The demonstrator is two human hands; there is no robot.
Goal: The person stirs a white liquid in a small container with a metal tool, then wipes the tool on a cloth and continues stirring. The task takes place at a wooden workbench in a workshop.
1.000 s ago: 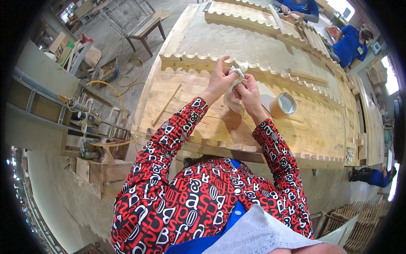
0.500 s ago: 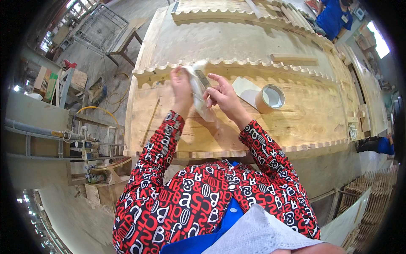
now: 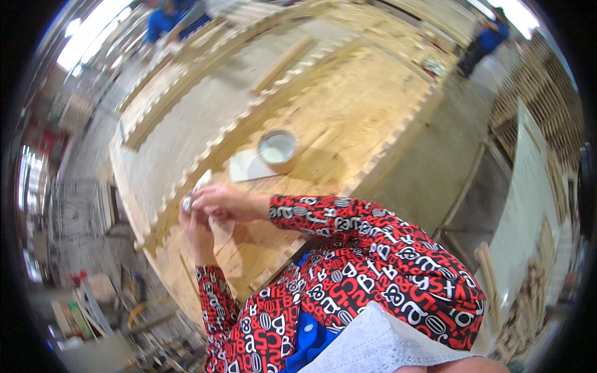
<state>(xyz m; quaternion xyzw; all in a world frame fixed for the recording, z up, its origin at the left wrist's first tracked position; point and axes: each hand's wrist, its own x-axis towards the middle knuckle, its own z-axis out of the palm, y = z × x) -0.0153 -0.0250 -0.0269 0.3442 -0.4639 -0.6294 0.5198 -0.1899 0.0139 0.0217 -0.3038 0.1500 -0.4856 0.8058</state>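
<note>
My left hand (image 3: 198, 232) is raised over the near left part of the wooden panel, closed beside my right hand. A crumpled white cloth or thin plastic sheet (image 3: 204, 178) shows past the fingers, and part of it hangs below them. My right hand (image 3: 225, 202) reaches across with its fingers closed at the left fingertips. A small greyish-white piece (image 3: 188, 201) shows there; blur hides its kind. Beyond the hands, an open tub of pale liquid (image 3: 277, 149) stands on the panel beside a flat white sheet (image 3: 246, 166).
Scalloped wooden strips (image 3: 236, 127) run across the panel (image 3: 336, 124). A loose wooden bar (image 3: 283, 65) lies between two of them. People in blue work at the far left (image 3: 163, 25) and far right (image 3: 490, 38). Stacked slats (image 3: 535, 93) stand at right.
My view has swung to the right. My hands have come together, the right crossing to the left one. The flat metal blade seen between them earlier no longer shows clearly.
</note>
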